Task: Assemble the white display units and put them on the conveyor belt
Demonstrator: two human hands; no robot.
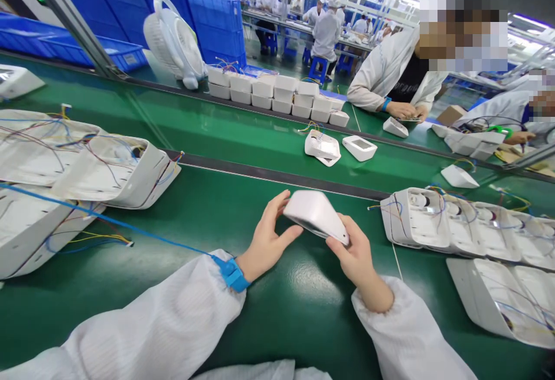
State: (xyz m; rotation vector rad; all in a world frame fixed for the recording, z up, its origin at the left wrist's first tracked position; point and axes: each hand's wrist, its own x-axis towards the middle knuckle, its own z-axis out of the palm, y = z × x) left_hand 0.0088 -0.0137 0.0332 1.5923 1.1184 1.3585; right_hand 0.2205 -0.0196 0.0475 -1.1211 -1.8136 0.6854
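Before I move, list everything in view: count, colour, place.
Smooth plastic housing: one, white, centre.
Wired open plastic housings: many, white, both sides.
Stacked plastic housings: many, white, far ledge.
Wedge-shaped plastic units: several, white, surface beyond.
Round plastic fan: one, white, back left.
Stacked plastic crates: several, blue, back left.
Flat shiny bench: one, green, foreground.
Co-workers: several, white-coated, background.
Corded wrist strap: one, blue, left wrist.
Left hand, right hand: one each, white-sleeved, housing's opposite ends.
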